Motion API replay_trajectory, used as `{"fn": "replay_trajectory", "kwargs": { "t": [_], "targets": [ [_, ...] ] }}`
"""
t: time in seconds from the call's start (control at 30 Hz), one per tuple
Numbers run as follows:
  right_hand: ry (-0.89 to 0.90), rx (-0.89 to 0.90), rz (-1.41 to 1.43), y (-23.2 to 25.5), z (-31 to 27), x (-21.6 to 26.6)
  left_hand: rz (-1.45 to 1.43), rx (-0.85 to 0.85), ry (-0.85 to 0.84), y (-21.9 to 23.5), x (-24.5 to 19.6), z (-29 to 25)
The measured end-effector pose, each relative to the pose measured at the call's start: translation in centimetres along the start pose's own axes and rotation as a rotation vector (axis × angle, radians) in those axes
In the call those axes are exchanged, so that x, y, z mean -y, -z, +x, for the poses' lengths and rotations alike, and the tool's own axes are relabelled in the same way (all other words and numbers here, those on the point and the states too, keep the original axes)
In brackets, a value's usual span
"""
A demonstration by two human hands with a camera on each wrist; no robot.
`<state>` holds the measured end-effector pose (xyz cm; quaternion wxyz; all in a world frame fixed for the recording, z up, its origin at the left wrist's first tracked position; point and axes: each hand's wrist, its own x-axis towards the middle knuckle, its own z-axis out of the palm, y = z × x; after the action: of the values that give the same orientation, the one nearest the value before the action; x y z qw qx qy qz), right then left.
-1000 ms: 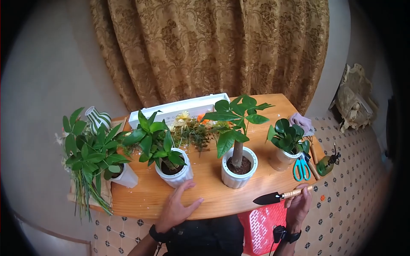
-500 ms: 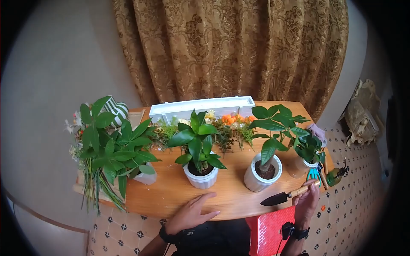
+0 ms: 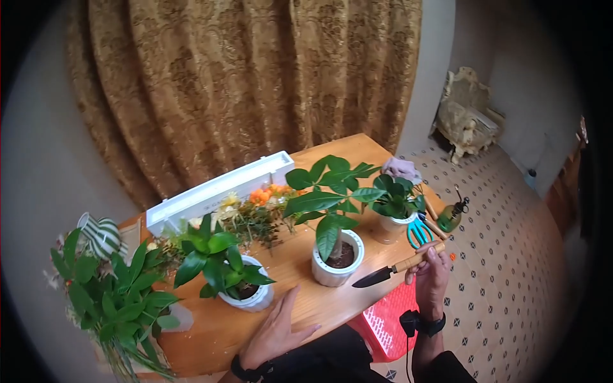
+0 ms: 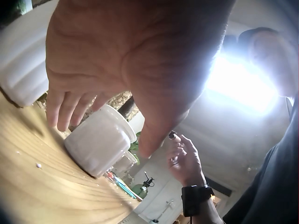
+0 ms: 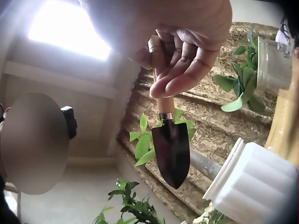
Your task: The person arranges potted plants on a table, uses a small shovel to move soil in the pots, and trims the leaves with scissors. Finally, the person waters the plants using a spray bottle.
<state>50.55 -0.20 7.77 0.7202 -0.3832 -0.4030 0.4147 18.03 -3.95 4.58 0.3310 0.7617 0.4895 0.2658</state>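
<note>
A heavy gold-brown patterned curtain (image 3: 255,76) hangs behind a wooden surface (image 3: 204,341) lined with greenery. Along the far edge sits a long white planter box (image 3: 185,207), with yellow and orange flowers (image 3: 258,196) lying before it. A large bunch of leafy stems (image 3: 112,293) spills over the person's left end. Near the middle, a thick-trunked plant (image 3: 329,191) rises from a ribbed white pot; a bushier plant (image 3: 214,258) in a similar pot stands to its left, and a round-leaved plant (image 3: 396,201) to its right. A red slotted plastic object (image 3: 389,319) shows below the front edge. Among the leaves at far left lies a green-and-white striped vase (image 3: 102,235). The person's left hand (image 3: 278,332), fingers extended and thumb spread, holds nothing near the bushier plant's pot. The right hand (image 3: 433,274) pinches the wooden handle of a small trowel (image 3: 399,264), held at the front edge, its black blade pointing toward the middle pot. Beyond are a green spray bottle (image 3: 450,220) and teal-handled scissors (image 3: 419,233).
</note>
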Motion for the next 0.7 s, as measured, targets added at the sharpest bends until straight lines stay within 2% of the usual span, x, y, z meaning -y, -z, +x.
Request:
{"fn": "replay_trajectory", "kwargs": {
  "t": [0.03, 0.1, 0.23, 0.3, 0.4, 0.5, 0.7],
  "targets": [
    [0.002, -0.018, -0.007, 0.1, -0.2, 0.3, -0.004, 0.017, -0.008, -0.3, 0.2, 0.5],
    [0.031, -0.047, -0.041, 0.4, -0.5, 0.7, -0.100, -0.106, -0.047, -1.3, 1.0, 2.0],
    [0.100, -0.091, -0.034, 1.5, -0.8, 0.9, -0.183, -0.162, -0.052, -2.0, 0.9, 4.8],
    [0.141, -0.201, 0.031, 1.5, -0.8, 0.9, -0.196, -0.216, -0.034, -2.2, 0.5, 6.0],
    [0.189, -0.269, 0.042, 1.6, -1.3, 1.4, -0.230, -0.199, -0.130, -3.6, 1.8, 8.1],
    [0.132, -0.279, 0.121, 2.1, -2.5, 2.1, -0.291, -0.163, -0.123, -4.2, 1.8, 8.5],
    [0.209, -0.408, 0.064, 2.2, -3.9, 2.6, -0.214, -0.255, -0.092, -3.9, -0.2, 6.6]
  ]
}}
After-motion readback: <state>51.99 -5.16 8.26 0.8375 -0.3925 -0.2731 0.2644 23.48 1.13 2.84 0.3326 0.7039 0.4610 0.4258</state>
